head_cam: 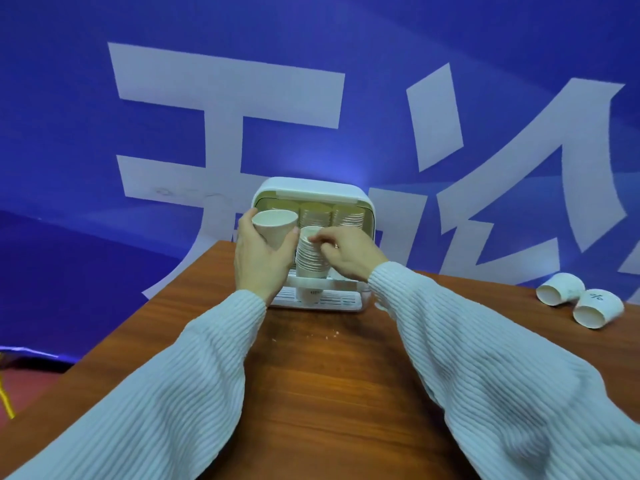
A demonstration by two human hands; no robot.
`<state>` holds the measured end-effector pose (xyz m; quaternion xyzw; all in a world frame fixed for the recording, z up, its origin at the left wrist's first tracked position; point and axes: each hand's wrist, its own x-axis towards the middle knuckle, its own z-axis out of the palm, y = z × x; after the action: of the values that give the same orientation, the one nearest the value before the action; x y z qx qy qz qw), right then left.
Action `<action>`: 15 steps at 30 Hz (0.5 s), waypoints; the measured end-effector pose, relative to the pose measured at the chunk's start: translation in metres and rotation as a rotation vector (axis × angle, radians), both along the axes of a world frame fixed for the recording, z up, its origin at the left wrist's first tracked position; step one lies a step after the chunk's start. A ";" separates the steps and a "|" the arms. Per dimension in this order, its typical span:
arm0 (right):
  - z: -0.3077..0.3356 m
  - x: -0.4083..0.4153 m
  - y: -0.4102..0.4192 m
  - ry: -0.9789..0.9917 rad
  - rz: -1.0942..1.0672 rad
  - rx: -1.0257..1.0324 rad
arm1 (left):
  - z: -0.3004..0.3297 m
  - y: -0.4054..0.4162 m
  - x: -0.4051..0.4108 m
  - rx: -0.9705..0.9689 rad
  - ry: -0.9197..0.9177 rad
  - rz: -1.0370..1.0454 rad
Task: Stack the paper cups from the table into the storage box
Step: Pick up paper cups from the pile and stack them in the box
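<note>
A white storage box [313,188] with an open front stands at the table's far edge, with stacks of cups inside at its back. My left hand [259,258] grips a single paper cup [275,226], mouth up, in front of the box's left side. My right hand [346,252] pinches the top rim of a tall stack of paper cups [310,258] that stands in the box's front opening. Two more paper cups [559,289] [595,308] lie on their sides on the table at the far right.
The brown wooden table [329,375] runs toward me, with a few crumbs near its middle. A blue banner with large white characters [225,98] hangs right behind the box. The table's left edge drops to a red floor [24,386].
</note>
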<state>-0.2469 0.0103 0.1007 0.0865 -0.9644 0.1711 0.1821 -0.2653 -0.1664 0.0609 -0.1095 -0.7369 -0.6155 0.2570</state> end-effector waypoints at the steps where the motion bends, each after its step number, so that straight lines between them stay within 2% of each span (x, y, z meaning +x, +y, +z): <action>1: 0.001 0.002 0.000 0.033 0.005 -0.033 | 0.002 0.003 0.000 -0.013 0.015 -0.006; 6: -0.004 0.018 0.009 0.258 -0.041 -0.364 | 0.027 0.023 -0.013 -0.048 0.093 -0.018; 11: -0.011 0.032 0.025 0.240 -0.029 -0.390 | 0.054 0.047 -0.026 -0.114 0.153 -0.023; 15: -0.016 0.043 0.041 0.229 -0.037 -0.425 | 0.048 0.057 -0.035 -0.366 0.097 -0.052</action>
<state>-0.2041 0.0514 0.0850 0.0472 -0.8813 0.3557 0.3075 -0.3007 -0.1095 0.1086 -0.2031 -0.8204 -0.4715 0.2519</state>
